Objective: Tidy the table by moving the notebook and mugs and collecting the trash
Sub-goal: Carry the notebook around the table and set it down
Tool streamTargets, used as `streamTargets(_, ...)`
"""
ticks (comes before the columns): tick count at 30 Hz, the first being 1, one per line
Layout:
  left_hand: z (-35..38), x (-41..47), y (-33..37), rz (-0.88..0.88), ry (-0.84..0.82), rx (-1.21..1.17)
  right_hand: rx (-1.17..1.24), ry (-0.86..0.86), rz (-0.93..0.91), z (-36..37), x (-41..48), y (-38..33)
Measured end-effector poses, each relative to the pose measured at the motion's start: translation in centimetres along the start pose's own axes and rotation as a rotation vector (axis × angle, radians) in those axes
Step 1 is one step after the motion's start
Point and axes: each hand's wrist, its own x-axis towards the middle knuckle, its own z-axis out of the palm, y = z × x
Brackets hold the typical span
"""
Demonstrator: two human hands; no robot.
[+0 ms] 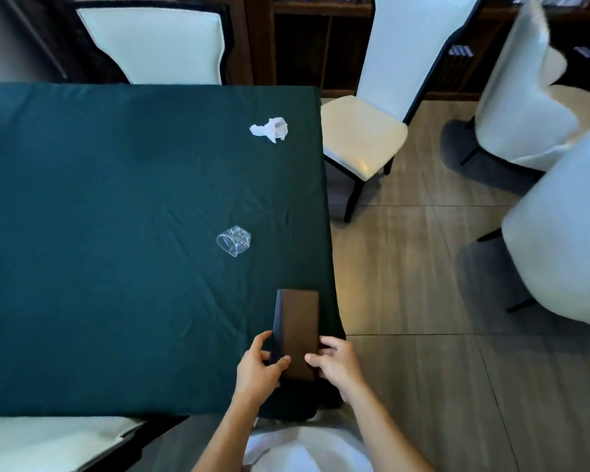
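A brown notebook (297, 321) lies at the near right corner of the table, which is covered in a dark green cloth (116, 233). My left hand (258, 366) grips its near left edge and my right hand (336, 362) grips its near right edge. A crushed clear plastic cup (234, 240) lies on its side near the middle of the cloth. Crumpled white paper (269, 129) sits toward the far right corner. No mugs are in view.
White chairs stand at the far side (154, 42), off the right edge (365, 137), at the near left (48, 441), and further right on the tiled floor (559, 233). A dark wooden bookshelf (307, 42) runs along the back.
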Motion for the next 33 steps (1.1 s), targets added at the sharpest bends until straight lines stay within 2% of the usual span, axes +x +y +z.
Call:
streamTargets(3,-0.1,-0.1,0.7,-0.032,0.013,0.061,-0.059,-0.011,-0.016,0.0,0.5,-0.1)
streamTargets(6,-0.4,0.0,1.2,-0.078,0.024,0.167,-0.207,0.053,-0.100,0.2,0.8,0.1)
streamTargets(11,-0.3,-0.1,1.6,0.009,0.124,0.540,-0.315,0.079,-0.121,0.3,1.5,0.2)
streamTargets(16,0.1,-0.2,1.8,-0.014,0.123,0.623,-0.364,0.113,-0.195,0.7,1.6,1.0)
streamTargets(21,0.1,-0.8,2.0,0.051,0.146,0.714,-0.382,0.151,-0.290,1.1,1.0,1.1)
streamTargets(29,-0.4,-1.7,3.5,0.175,-0.018,1.027,-0.626,0.236,-0.401,2.2,-1.7,1.0)
streamTargets(33,-3.7,-3.6,4.2,0.303,-0.054,1.054,-0.678,0.275,-0.366,3.7,-3.7,2.1)
